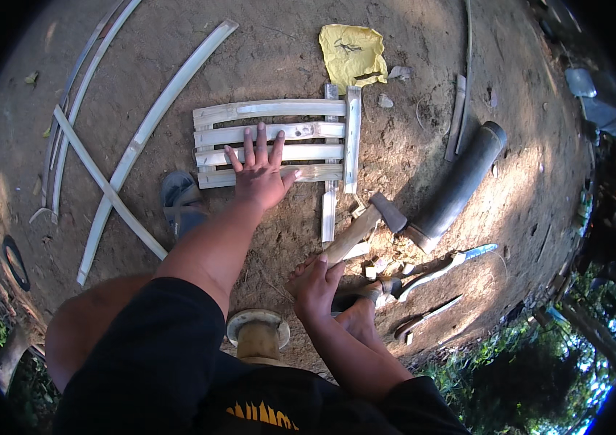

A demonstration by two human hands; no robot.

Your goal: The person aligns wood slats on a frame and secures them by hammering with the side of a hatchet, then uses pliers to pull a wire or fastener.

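My left hand (259, 177) lies with fingers spread across a rack of pale bamboo slats (264, 152) on the ground. Several slats run side by side, and their right ends meet an upright strip (352, 138). Another crosswise strip (329, 217) passes under those ends and sticks out toward me. My right hand (316, 286) is closed round the wooden handle of a hatchet (351, 235). Its dark metal head points away from me, below the strip's near end and apart from the rack. A yellow sheet (352, 54) with small dark nails on it lies just beyond the rack.
Long bamboo strips (155, 134) cross on the dirt at left. A thick dark tube (460, 188) lies at right, near wood chips (377, 267). Closer to me are a blue-bladed tool (445, 272) and a knife (427, 317). A round pale post (258, 330) stands between my legs.
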